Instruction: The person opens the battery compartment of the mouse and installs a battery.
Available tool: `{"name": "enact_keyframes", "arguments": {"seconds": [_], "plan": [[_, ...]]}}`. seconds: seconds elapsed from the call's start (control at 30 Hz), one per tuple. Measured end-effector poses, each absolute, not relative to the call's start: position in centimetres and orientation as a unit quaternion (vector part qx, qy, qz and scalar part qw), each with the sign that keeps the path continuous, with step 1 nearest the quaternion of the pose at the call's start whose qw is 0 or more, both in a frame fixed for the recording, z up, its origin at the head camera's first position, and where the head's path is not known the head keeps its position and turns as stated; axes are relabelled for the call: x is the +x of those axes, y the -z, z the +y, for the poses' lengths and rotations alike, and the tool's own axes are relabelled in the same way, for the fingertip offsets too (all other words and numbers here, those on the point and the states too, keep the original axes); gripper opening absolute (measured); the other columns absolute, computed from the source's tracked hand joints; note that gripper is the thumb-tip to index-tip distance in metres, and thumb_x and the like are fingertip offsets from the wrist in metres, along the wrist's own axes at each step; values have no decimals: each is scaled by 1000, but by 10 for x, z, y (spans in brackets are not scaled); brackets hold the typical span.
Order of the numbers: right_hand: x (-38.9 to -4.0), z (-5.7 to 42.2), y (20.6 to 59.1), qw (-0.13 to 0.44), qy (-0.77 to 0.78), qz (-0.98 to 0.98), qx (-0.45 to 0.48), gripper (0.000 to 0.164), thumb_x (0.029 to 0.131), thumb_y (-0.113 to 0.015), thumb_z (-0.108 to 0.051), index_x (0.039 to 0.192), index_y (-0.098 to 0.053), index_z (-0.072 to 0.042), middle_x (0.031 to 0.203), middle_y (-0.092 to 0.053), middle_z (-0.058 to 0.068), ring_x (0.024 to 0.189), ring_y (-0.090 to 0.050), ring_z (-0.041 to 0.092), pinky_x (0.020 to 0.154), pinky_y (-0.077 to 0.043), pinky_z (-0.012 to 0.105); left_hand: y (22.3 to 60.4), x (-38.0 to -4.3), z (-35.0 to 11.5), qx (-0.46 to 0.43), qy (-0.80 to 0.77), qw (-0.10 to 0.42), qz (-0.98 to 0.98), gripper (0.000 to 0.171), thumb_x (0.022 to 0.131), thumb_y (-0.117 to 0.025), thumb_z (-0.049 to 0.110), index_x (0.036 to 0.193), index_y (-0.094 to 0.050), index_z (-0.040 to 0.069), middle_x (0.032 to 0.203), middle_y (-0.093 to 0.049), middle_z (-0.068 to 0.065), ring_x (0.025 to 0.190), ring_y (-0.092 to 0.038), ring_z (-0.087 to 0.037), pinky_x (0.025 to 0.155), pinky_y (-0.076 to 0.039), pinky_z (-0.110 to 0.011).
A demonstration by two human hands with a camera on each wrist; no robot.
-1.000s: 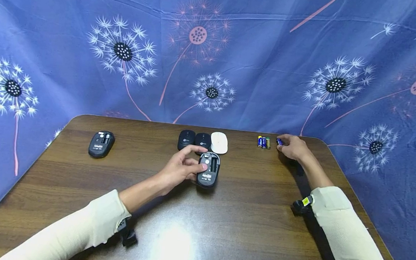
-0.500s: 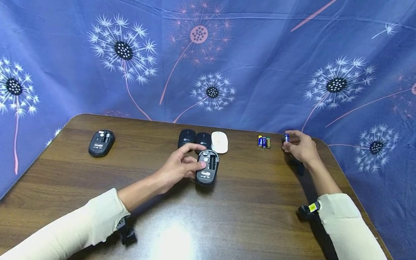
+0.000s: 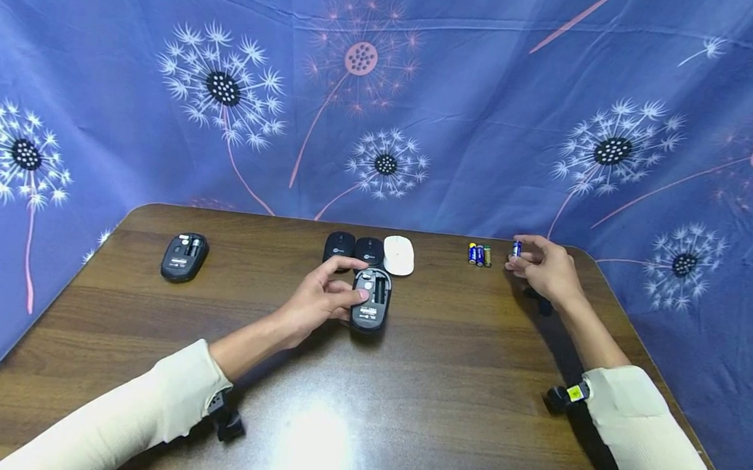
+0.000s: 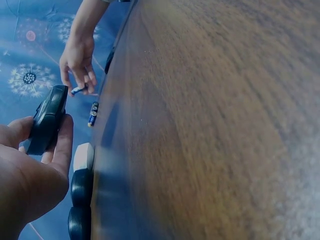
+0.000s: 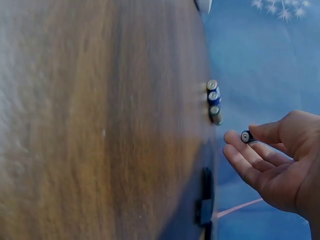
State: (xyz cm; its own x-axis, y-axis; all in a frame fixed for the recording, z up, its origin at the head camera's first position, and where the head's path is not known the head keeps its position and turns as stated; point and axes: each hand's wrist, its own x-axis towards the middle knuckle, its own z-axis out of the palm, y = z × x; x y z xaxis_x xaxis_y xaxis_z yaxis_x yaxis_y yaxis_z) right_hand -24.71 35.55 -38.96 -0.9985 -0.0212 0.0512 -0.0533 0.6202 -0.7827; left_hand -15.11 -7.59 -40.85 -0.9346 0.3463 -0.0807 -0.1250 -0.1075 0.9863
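My left hand [image 3: 322,300] grips a black computer mouse [image 3: 371,315] by its side, thumb on the underside. That underside faces up, and its battery bay is uncovered, with a dark slot showing. Far to the right, my right hand [image 3: 547,272] pinches a blue battery [image 3: 516,249] between thumb and fingers; in the right wrist view the battery's round end [image 5: 245,136] faces the camera. Beside that hand, three batteries [image 3: 479,255] lie in a row, two blue and one green and gold.
Behind the held mouse, two black mice [image 3: 339,248] and a white mouse [image 3: 399,255] sit side by side at the table's back edge. Another black mouse [image 3: 184,258] lies upside down at left, its bay uncovered. A dark flat piece [image 5: 205,205] lies below the right hand.
My right hand has lifted the battery from beside the row and moved slightly right, turning it upright. My left hand has shifted a little left with the mouse.
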Motion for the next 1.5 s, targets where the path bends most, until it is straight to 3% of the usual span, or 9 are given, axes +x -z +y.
{"name": "enact_keyframes", "arguments": {"seconds": [0.17, 0.4, 0.63, 0.83, 0.97, 1.13, 1.5], "plan": [[-238, 343, 382, 34, -426, -903, 39, 55, 109, -73, -3, 160, -57, 3, 126, -78, 36, 87, -81, 0, 81, -71, 24, 407, -151, -78, 82, -739, 161, 649, 56, 106, -72, -2, 158, -54, 11, 100, -80, -5, 84, -79, -18, 78, -70, -32], [-229, 328, 379, 37, -407, -911, 48, 55, 107, -77, -8, 159, -61, -2, 124, -81, 31, 95, -86, 16, 82, -72, 26, 406, -151, -79, 81, -736, 160, 653, 59, 106, -73, -1, 160, -53, 10, 105, -80, -7, 87, -79, -19, 79, -70, -32], [-220, 313, 383, 32, -438, -896, 62, 53, 105, -79, -6, 155, -63, 2, 122, -81, 33, 89, -85, 8, 82, -72, 26, 406, -151, -79, 75, -731, 164, 658, 58, 106, -74, 0, 159, -54, 11, 98, -81, -2, 84, -78, -16, 77, -68, -30], [-213, 295, 379, -3, -429, -900, 69, 55, 106, -82, -15, 156, -64, -1, 121, -84, 25, 100, -87, 32, 84, -72, 30, 406, -152, -78, 78, -732, 164, 656, 58, 105, -74, 0, 159, -54, 11, 97, -82, -2, 86, -79, -16, 77, -69, -31], [-209, 283, 378, -16, -434, -897, 83, 53, 106, -81, -15, 153, -64, 0, 120, -84, 24, 102, -86, 38, 85, -73, 37, 406, -152, -78, 79, -734, 165, 654, 56, 106, -74, -1, 157, -55, 12, 98, -82, -3, 86, -79, -17, 77, -70, -32], [-206, 267, 380, -17, -460, -881, 107, 48, 104, -82, -9, 148, -66, 4, 116, -85, 25, 100, -86, 40, 88, -73, 44, 405, -152, -78, 78, -732, 166, 656, 57, 106, -74, 0, 157, -55, 12, 97, -82, -2, 86, -79, -16, 77, -70, -31], [-198, 237, 383, -18, -439, -889, 130, 43, 103, -84, -16, 142, -72, -2, 106, -88, 13, 94, -87, 36, 84, -72, 53, 404, -151, -75, 75, -731, 172, 656, 58, 106, -74, 1, 159, -54, 13, 97, -81, -3, 85, -79, -17, 78, -69, -32]]}}
